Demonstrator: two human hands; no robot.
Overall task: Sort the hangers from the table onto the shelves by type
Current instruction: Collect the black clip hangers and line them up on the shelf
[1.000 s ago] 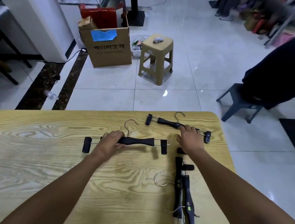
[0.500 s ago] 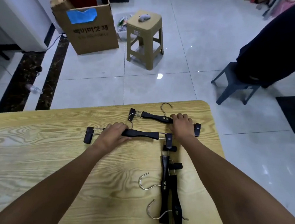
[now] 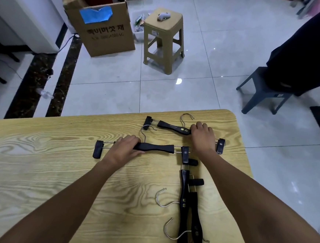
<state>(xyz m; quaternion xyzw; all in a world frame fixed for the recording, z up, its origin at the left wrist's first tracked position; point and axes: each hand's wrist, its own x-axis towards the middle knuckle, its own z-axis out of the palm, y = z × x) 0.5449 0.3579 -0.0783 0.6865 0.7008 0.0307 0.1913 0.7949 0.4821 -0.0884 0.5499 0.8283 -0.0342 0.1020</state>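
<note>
Ahead of me on the white tiled floor (image 3: pixel 207 67) stands a cardboard box (image 3: pixel 104 38) with a blue patch (image 3: pixel 95 15), just beside a tan plastic stool (image 3: pixel 164 37); to my right a person in dark clothes (image 3: pixel 310 47) sits on a grey stool (image 3: pixel 261 91)

Dark Korean-style lettering crosses the front of the cardboard box (image 3: pixel 104 34) in the upper left of the frame, too blurred to spell out. The smaller line of letters and numbers beneath it is equally unreadable. Gold characters 精品 stand on the black bar of the far hanger (image 3: pixel 174 127), right of centre. The same pair marks the lengthwise hanger (image 3: pixel 184 184) at lower right, and the second lengthwise hanger (image 3: pixel 197 226) beside it bears an illegible gold mark.
</note>
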